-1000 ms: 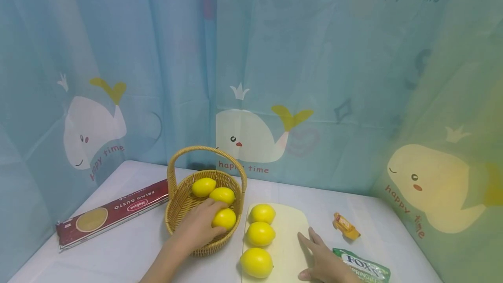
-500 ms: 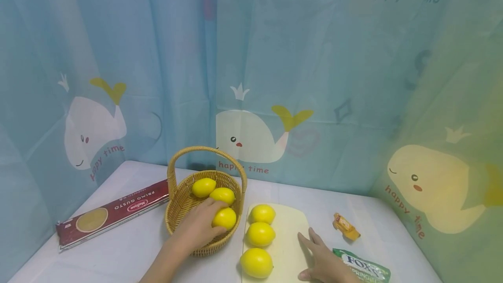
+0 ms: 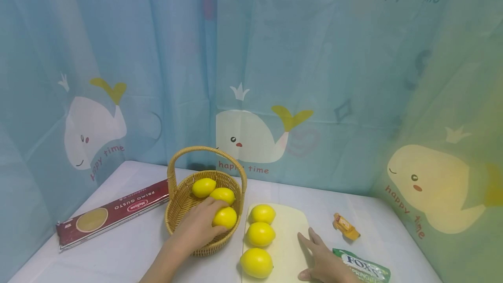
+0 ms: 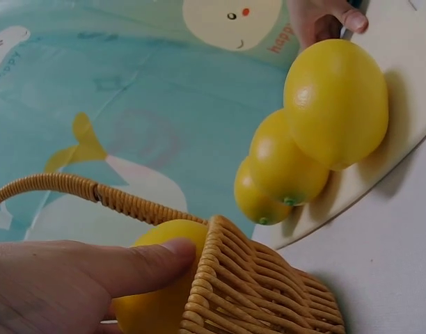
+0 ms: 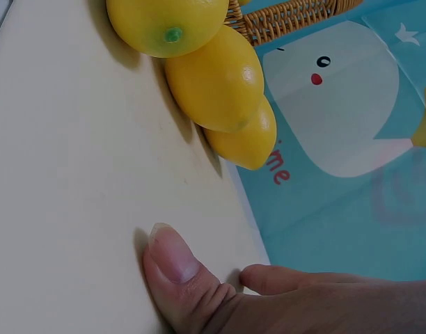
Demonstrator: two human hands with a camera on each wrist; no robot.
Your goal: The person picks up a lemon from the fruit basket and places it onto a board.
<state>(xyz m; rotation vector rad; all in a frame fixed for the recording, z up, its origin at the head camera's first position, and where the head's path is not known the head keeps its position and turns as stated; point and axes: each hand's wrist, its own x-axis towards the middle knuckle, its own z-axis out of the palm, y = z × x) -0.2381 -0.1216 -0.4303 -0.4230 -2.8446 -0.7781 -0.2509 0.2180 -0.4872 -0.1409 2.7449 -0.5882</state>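
Note:
My left hand (image 3: 200, 222) reaches into the wicker basket (image 3: 177, 226) and grips a lemon (image 3: 225, 218) at its near right side. In the left wrist view the thumb lies along that lemon, close to the basket rim (image 4: 202, 271). Two more lemons, one at the back (image 3: 204, 187) and one in the middle (image 3: 223, 196), lie in the basket. On the pale cutting board (image 3: 291, 226) three lemons (image 3: 261, 234) stand in a row along its left edge. My right hand (image 3: 324, 259) rests on the board's right side, fingers spread, holding nothing.
A dark red spaghetti packet (image 3: 114, 215) lies left of the basket, its far end by the basket wall. Right of the board are a small orange wrapped packet (image 3: 346, 226) and a green FOX'S bag (image 3: 363, 266). A whale-printed curtain (image 3: 314, 56) hangs behind the table.
Hardly anything differs. The gripped lemon has shifted very slightly to the right; both hands and the basket keep their places.

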